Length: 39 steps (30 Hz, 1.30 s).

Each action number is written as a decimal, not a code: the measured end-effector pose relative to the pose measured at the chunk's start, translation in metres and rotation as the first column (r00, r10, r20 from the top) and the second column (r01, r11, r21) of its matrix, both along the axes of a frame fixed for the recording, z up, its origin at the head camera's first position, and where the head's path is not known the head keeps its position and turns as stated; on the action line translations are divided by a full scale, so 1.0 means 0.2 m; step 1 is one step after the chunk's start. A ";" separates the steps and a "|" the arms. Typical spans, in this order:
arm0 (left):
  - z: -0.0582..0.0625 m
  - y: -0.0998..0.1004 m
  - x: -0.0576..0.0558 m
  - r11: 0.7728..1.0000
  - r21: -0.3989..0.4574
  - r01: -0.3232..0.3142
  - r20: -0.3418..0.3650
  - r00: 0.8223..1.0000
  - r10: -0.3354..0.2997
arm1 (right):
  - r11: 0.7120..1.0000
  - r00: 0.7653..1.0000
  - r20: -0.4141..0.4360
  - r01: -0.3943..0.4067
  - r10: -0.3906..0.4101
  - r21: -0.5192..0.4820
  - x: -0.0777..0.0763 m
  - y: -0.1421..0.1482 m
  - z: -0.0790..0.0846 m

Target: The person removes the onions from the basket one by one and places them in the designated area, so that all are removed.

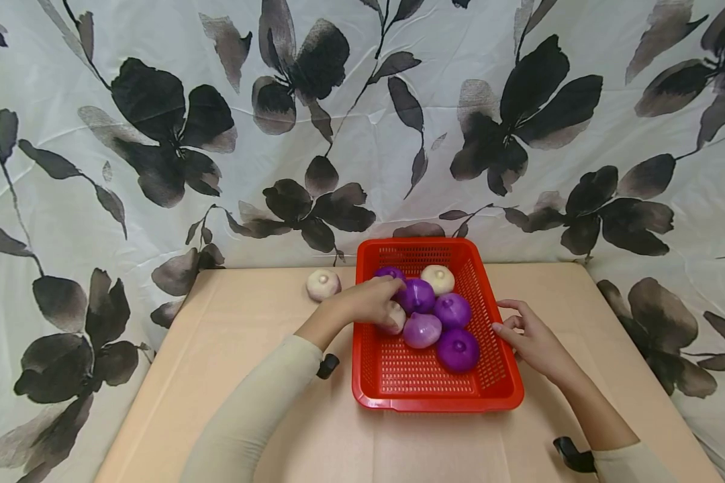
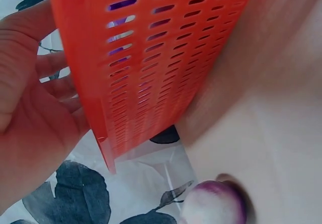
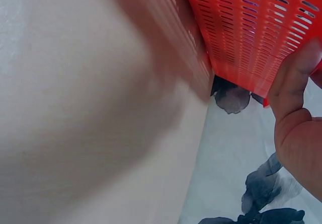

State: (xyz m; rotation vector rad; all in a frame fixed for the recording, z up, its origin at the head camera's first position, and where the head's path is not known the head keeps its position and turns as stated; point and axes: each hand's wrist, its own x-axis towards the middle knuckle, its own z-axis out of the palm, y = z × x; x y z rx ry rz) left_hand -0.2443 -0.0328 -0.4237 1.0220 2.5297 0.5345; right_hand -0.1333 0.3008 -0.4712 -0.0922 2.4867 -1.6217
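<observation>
From head view alone, both hands (image 1: 374, 300) (image 1: 528, 339)

Cream sleeves (image 1: 260, 406), black wrist pieces (image 1: 574, 457)

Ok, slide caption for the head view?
Left hand among onions in red basket, right hand at its rim, pale bulb outside.

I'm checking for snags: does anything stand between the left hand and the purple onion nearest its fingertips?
Nothing visible does: the left hand reaches over the left rim of the red basket, right up to the purple onion.
</observation>
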 end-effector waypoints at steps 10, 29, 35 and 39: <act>-0.03 0.01 -0.02 0.995 -0.100 0.014 -0.031 0.999 -0.017 | 0.999 0.999 -0.033 -0.034 0.033 -0.020 -0.01 0.02 -0.01; -0.10 0.05 0.00 0.950 -0.310 -0.038 -0.180 0.984 -0.019 | 0.999 0.999 -0.014 -0.042 0.042 0.008 -0.03 0.02 -0.03; -0.08 0.06 0.00 0.957 -0.286 -0.039 -0.160 0.987 -0.008 | 0.999 0.999 -0.010 -0.042 0.043 0.007 -0.03 0.02 -0.02; -0.06 0.06 0.00 0.964 -0.263 -0.035 -0.130 0.991 0.000 | 0.999 0.999 -0.009 -0.041 0.041 0.004 -0.04 0.02 -0.01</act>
